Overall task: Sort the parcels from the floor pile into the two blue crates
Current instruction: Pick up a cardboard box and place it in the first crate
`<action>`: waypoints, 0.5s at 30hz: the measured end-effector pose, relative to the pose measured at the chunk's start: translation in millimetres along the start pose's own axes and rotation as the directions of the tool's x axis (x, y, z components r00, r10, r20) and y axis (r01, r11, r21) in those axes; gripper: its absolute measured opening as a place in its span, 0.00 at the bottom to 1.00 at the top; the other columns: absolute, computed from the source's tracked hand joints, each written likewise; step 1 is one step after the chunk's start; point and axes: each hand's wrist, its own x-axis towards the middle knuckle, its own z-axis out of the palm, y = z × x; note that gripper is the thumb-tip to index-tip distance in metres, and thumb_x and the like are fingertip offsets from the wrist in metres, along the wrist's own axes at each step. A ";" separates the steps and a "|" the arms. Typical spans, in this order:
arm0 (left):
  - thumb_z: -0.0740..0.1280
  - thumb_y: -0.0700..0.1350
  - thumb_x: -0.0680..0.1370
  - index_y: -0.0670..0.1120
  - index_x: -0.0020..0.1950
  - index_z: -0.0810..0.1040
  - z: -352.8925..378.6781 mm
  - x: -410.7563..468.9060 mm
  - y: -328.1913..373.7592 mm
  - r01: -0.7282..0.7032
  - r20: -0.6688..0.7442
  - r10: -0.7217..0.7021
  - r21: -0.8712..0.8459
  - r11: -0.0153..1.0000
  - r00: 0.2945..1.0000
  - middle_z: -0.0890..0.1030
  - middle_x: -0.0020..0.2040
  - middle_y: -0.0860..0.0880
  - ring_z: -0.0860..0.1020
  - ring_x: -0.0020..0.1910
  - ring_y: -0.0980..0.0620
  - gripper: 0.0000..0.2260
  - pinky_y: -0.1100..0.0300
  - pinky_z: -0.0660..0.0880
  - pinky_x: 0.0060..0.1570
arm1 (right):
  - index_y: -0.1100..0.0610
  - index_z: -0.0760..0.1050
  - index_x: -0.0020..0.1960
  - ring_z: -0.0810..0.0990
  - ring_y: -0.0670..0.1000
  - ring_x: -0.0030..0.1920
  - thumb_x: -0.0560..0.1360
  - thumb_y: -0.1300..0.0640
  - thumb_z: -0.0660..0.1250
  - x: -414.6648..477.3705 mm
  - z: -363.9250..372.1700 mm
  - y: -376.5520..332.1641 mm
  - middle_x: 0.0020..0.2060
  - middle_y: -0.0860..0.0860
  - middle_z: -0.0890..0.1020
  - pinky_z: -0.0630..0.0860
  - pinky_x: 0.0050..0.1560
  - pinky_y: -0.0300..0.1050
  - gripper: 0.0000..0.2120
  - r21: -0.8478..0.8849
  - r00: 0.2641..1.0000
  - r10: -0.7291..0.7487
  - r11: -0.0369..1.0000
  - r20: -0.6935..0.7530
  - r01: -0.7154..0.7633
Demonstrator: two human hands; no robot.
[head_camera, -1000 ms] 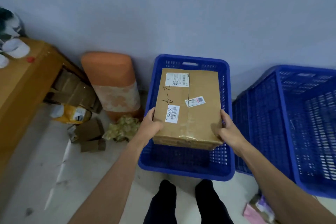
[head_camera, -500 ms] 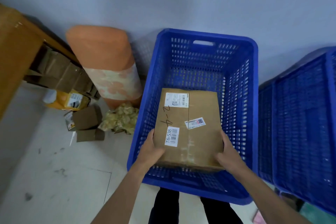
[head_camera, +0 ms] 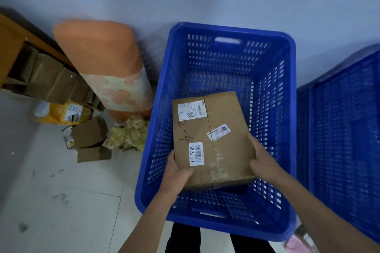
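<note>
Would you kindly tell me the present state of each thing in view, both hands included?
brown cardboard parcel with white labels: tilted, inside the near crate, held at both sides.
near blue plastic crate: upright, open-topped, holding only that parcel.
second blue plastic crate: partly in frame, contents unclear.
left hand: grips the parcel's near left corner.
right hand: grips the parcel's right edge.
orange padded roll: stands against the wall.

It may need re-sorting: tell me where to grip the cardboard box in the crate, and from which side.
Grip the cardboard box by its two long sides at the near end, from above, as the left hand and right hand do; the crate walls block sideways reach.
</note>
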 end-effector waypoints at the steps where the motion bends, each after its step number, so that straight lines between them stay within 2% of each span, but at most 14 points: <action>1: 0.70 0.36 0.74 0.56 0.75 0.63 2.5 -2.6 3.2 0.004 0.014 -0.004 -0.008 1.000 1.000 0.77 0.58 0.60 0.75 0.56 0.61 0.33 0.57 0.73 0.59 | 0.47 0.48 0.81 0.66 0.49 0.70 0.76 0.72 0.55 1.2 -8.1 -8.6 0.78 0.48 0.58 0.70 0.64 0.43 0.40 -0.022 0.999 -0.010 1.000 -0.040 0.010; 4: 0.66 0.33 0.74 0.55 0.75 0.64 11.3 -13.2 15.5 -0.013 0.042 0.014 -0.029 0.999 0.999 0.77 0.57 0.59 0.75 0.55 0.61 0.33 0.61 0.75 0.50 | 0.47 0.54 0.80 0.65 0.53 0.72 0.76 0.66 0.59 2.8 -34.4 -34.5 0.77 0.49 0.59 0.68 0.67 0.47 0.36 -0.096 0.990 -0.048 0.995 -0.135 0.035; 7: 0.64 0.32 0.74 0.55 0.76 0.65 12.7 -23.6 28.2 -0.043 0.025 0.045 -0.073 0.996 0.999 0.77 0.58 0.59 0.75 0.55 0.62 0.33 0.64 0.73 0.46 | 0.44 0.55 0.80 0.67 0.54 0.70 0.76 0.61 0.60 -0.8 -53.5 -52.7 0.76 0.48 0.61 0.68 0.59 0.46 0.34 -0.185 0.986 -0.081 0.981 -0.143 0.054; 11: 0.63 0.34 0.73 0.56 0.74 0.70 3.5 -40.8 47.5 -0.069 0.009 0.071 -0.142 0.987 0.997 0.79 0.63 0.55 0.77 0.62 0.54 0.31 0.55 0.76 0.59 | 0.41 0.56 0.79 0.68 0.56 0.69 0.76 0.50 0.64 -13.0 -67.5 -77.8 0.74 0.50 0.64 0.71 0.63 0.52 0.33 -0.305 0.965 -0.158 0.948 -0.210 0.089; 15: 0.63 0.36 0.76 0.61 0.70 0.72 0.9 -63.2 74.8 -0.135 -0.038 0.131 -0.172 0.976 0.991 0.80 0.63 0.57 0.76 0.64 0.54 0.28 0.50 0.74 0.66 | 0.40 0.56 0.79 0.71 0.58 0.67 0.75 0.39 0.64 -28.1 -88.1 -108.0 0.71 0.51 0.69 0.72 0.64 0.56 0.35 -0.397 0.938 -0.220 0.912 -0.268 0.101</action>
